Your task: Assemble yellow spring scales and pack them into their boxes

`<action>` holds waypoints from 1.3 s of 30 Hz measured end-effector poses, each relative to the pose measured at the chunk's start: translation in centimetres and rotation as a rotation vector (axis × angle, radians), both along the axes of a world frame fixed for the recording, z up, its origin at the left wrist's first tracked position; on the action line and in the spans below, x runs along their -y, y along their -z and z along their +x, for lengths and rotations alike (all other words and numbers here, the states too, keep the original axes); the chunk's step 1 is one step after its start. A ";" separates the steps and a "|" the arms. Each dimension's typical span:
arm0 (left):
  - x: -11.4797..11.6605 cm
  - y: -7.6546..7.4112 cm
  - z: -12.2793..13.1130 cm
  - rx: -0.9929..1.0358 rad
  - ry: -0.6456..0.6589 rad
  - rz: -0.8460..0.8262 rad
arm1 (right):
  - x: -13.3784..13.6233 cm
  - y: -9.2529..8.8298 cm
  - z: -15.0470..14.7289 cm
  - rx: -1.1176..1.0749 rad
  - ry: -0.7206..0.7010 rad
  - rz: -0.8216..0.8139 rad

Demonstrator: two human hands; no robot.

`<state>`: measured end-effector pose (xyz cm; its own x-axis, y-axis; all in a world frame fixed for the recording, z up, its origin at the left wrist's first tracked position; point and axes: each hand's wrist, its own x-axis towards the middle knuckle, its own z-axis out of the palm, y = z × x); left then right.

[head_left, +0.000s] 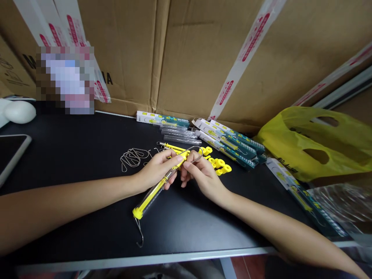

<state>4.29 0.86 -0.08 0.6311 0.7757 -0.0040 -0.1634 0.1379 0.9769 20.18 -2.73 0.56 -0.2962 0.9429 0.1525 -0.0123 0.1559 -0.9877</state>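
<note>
My left hand (161, 169) is wrapped round the upper end of a spring scale (151, 197), a clear tube with a yellow core and yellow end caps. The scale slants down to the left, and a small metal hook (140, 234) hangs from its lower cap. At the upper cap, my right hand (202, 173) pinches a large curved metal hook (194, 148); whether the hook is fastened to the cap is hidden by the fingers. Loose metal hooks (134, 157) lie left of the hands. Behind and right of them are yellow caps (219, 163) and yellow inner rods (174, 147).
Clear tubes (181, 135) and several printed boxes (229, 139) lie at the back of the black table (87, 155). A yellow plastic bag (279, 128) and another box (305, 197) are on the right. Cardboard (186, 58) stands behind. A tablet-like device (11, 155) sits at left.
</note>
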 end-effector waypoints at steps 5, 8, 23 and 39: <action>-0.2 -0.1 -0.2 -0.003 0.038 -0.075 | -0.1 -0.3 0.1 0.052 0.010 0.094; -0.2 -0.1 -0.3 0.004 0.057 -0.097 | 0.0 -0.5 0.3 0.125 0.043 0.160; 0.0 -0.4 -0.4 0.059 0.156 -0.177 | 0.3 -0.5 0.3 0.322 0.115 0.327; -0.8 0.1 -0.7 0.111 0.255 -0.202 | 0.4 -0.7 0.9 0.370 0.103 0.308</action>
